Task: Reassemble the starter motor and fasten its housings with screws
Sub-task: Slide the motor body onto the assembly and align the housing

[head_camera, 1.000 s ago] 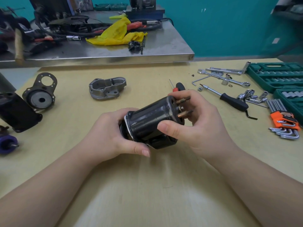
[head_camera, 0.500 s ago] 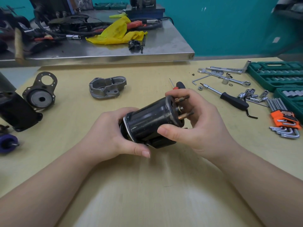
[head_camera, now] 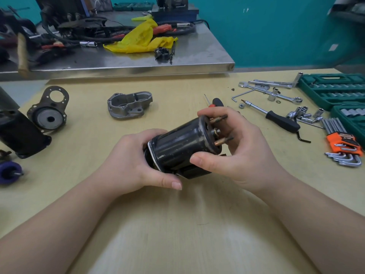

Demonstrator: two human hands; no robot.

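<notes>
A black cylindrical motor body (head_camera: 181,145) with copper studs on its right end lies tilted just above the table's middle. My left hand (head_camera: 130,161) grips its left end, where a thin metal rim shows. My right hand (head_camera: 239,153) holds the right end, thumb on the side and fingers curled behind the studs. A grey cast housing (head_camera: 129,104) lies on the table behind them. A black end plate with a round bearing seat (head_camera: 48,113) lies at the left, next to a black housing (head_camera: 19,135).
A red-and-black screwdriver (head_camera: 216,101) lies just behind my right hand. Wrenches, sockets and a black-handled driver (head_camera: 280,120) spread at the right, with orange-held hex keys (head_camera: 341,143) and green socket cases (head_camera: 333,89). A purple part (head_camera: 8,173) sits far left. A cluttered steel bench (head_camera: 138,60) stands behind.
The motor body has tipped slightly, its stud end a little higher. Both hands keep their hold in nearly the same place.
</notes>
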